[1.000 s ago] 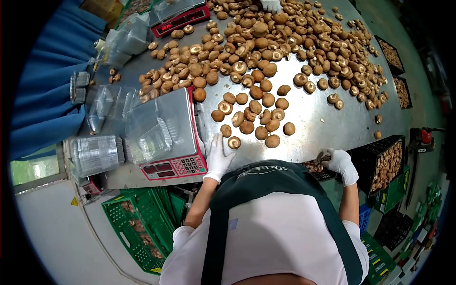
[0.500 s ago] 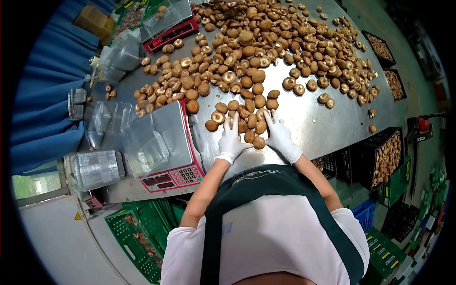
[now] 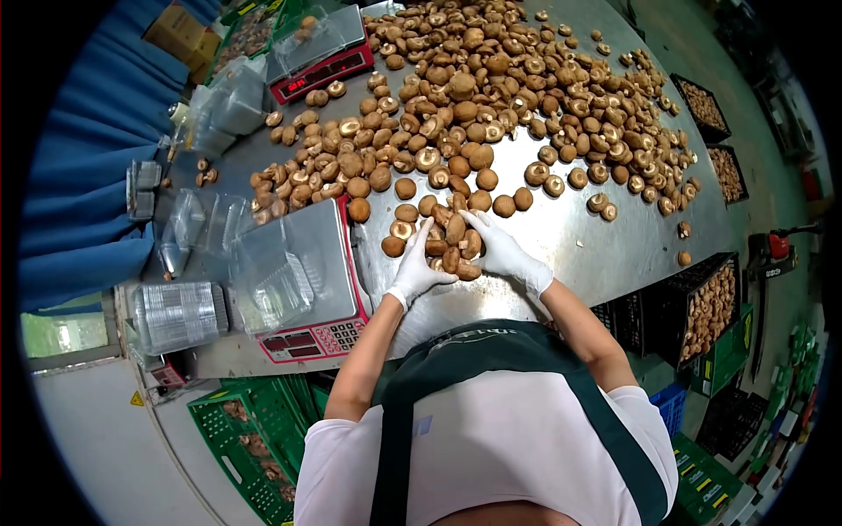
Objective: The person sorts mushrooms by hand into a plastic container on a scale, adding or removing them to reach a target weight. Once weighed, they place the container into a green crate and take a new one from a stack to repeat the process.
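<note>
Now, hands: our left hand (image 3: 423, 268) and right hand (image 3: 507, 252) are cupped in white gloves, fingers spread, thumbs angled inward; neither grip is clenched, and we're hemming mushrooms in between the two.
Gathered mushrooms: here's our small cluster (image 3: 455, 231), heaped between the palms on the tabletop (image 3: 605, 254), some caps touching our fingers.
Loose mushrooms: a few lie just beyond our fingertips, and past them the big pile (image 3: 460, 85) spreads across the far side.
Scale: we've got a red-edged scale (image 3: 349, 337) beside our left hand, a clear tray (image 3: 285, 289) on its plate, and stacked trays (image 3: 180, 317) further left.
Progress: we'd judge the gathering partly done, this handful drawn together but resting outside the tray; most mushrooms remain ungathered.
Crates: we see a green crate (image 3: 291, 419) below, mushrooms inside.
</note>
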`<act>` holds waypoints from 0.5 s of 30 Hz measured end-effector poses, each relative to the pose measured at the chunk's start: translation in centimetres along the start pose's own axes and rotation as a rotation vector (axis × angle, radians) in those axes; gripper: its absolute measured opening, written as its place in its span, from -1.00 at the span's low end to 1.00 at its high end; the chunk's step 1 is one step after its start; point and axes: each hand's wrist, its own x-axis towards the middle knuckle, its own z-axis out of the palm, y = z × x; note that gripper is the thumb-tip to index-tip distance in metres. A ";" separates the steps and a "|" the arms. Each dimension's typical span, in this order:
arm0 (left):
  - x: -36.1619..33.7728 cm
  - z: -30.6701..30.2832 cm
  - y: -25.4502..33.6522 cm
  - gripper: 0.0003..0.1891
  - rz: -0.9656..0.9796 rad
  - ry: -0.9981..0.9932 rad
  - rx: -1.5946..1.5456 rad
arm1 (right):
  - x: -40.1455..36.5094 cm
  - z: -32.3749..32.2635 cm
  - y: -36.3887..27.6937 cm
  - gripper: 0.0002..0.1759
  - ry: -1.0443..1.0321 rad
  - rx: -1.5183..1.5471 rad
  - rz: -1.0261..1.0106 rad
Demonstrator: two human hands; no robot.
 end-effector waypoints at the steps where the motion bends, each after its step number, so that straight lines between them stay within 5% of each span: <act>1: -0.3 0.3 -0.5 0.28 0.008 0.007 -0.030 | 0.0 0.3 0.5 0.05 -0.002 0.064 -0.028; 4: -1.2 1.0 -0.9 0.30 0.038 0.015 -0.088 | 0.0 1.2 1.8 -0.02 0.045 0.068 -0.116; 8: -0.3 1.5 -0.9 0.29 -0.016 0.013 -0.656 | 1.2 1.7 1.6 -0.07 0.103 0.103 0.015; 15: 0.4 -0.8 -0.9 0.21 -0.068 -0.134 -0.403 | 1.3 2.4 1.4 -0.07 0.006 0.332 0.046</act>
